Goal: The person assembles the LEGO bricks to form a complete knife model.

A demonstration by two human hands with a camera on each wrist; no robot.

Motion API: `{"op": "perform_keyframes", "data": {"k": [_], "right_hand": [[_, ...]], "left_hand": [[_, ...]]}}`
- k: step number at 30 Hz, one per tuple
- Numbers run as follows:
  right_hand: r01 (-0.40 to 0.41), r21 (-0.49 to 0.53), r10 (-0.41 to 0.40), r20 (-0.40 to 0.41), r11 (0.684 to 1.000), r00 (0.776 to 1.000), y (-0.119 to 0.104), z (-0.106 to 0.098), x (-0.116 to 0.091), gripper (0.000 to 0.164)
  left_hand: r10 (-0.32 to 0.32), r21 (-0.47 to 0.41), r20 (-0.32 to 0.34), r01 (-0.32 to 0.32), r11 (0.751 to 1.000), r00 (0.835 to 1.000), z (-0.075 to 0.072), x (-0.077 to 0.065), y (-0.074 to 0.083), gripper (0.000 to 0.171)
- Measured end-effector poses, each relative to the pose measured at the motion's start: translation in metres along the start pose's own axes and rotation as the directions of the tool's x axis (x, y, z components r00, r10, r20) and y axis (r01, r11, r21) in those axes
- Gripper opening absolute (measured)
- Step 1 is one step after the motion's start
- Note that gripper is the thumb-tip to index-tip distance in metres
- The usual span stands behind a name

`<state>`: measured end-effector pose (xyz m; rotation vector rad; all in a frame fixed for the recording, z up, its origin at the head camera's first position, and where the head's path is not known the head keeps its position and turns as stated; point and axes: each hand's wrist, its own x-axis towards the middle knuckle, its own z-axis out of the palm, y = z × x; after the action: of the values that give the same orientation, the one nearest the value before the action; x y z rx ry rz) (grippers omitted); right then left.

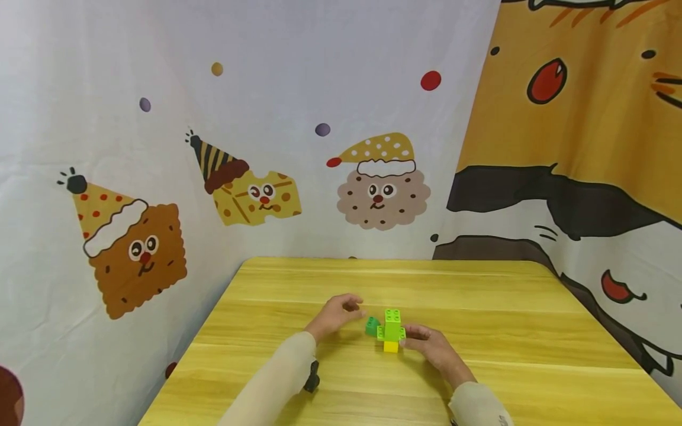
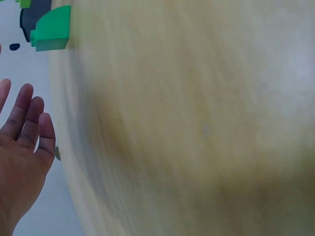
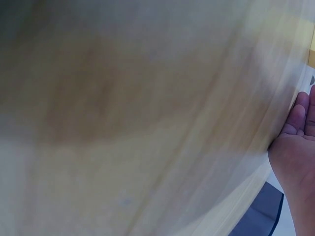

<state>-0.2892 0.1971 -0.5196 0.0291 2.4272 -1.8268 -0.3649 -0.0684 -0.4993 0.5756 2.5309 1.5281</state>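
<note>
A small toy-brick build (image 1: 392,327) stands upright on the table, with a lime-green column, a lime brick sticking out on each side and a yellow brick at its base. Just left of it lies a dark green brick (image 1: 372,325) with a curved side, also seen as a green block (image 2: 53,29) in the left wrist view. My left hand (image 1: 335,315) hovers left of that brick, fingers loosely spread and holding nothing. At the build's right side is my right hand (image 1: 430,346), thumb and fingertips beside the lime side brick; whether they touch it is unclear.
The wooden table (image 1: 266,290) has a rounded back edge close to a white cloth (image 1: 266,89) printed with cartoon snacks. A dark device (image 1: 312,377) sits under the left wrist.
</note>
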Motion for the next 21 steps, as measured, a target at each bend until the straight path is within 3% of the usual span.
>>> {"op": "perform_keyframes", "data": {"k": [8, 21], "right_hand": [[0.014, -0.011, -0.014, -0.010, 1.000, 1.000, 0.001, 0.002, 0.001, 0.043], [-0.011, -0.026, 0.012, 0.016, 1.000, 1.000, 0.000, -0.002, -0.001, 0.049]], "left_hand": [[-0.021, 0.041, 0.090, 0.018, 0.999, 0.996, 0.004, 0.006, -0.007, 0.045], [-0.071, 0.074, 0.146, 0.061, 0.995, 0.987, 0.010, 0.012, -0.010, 0.049]]}}
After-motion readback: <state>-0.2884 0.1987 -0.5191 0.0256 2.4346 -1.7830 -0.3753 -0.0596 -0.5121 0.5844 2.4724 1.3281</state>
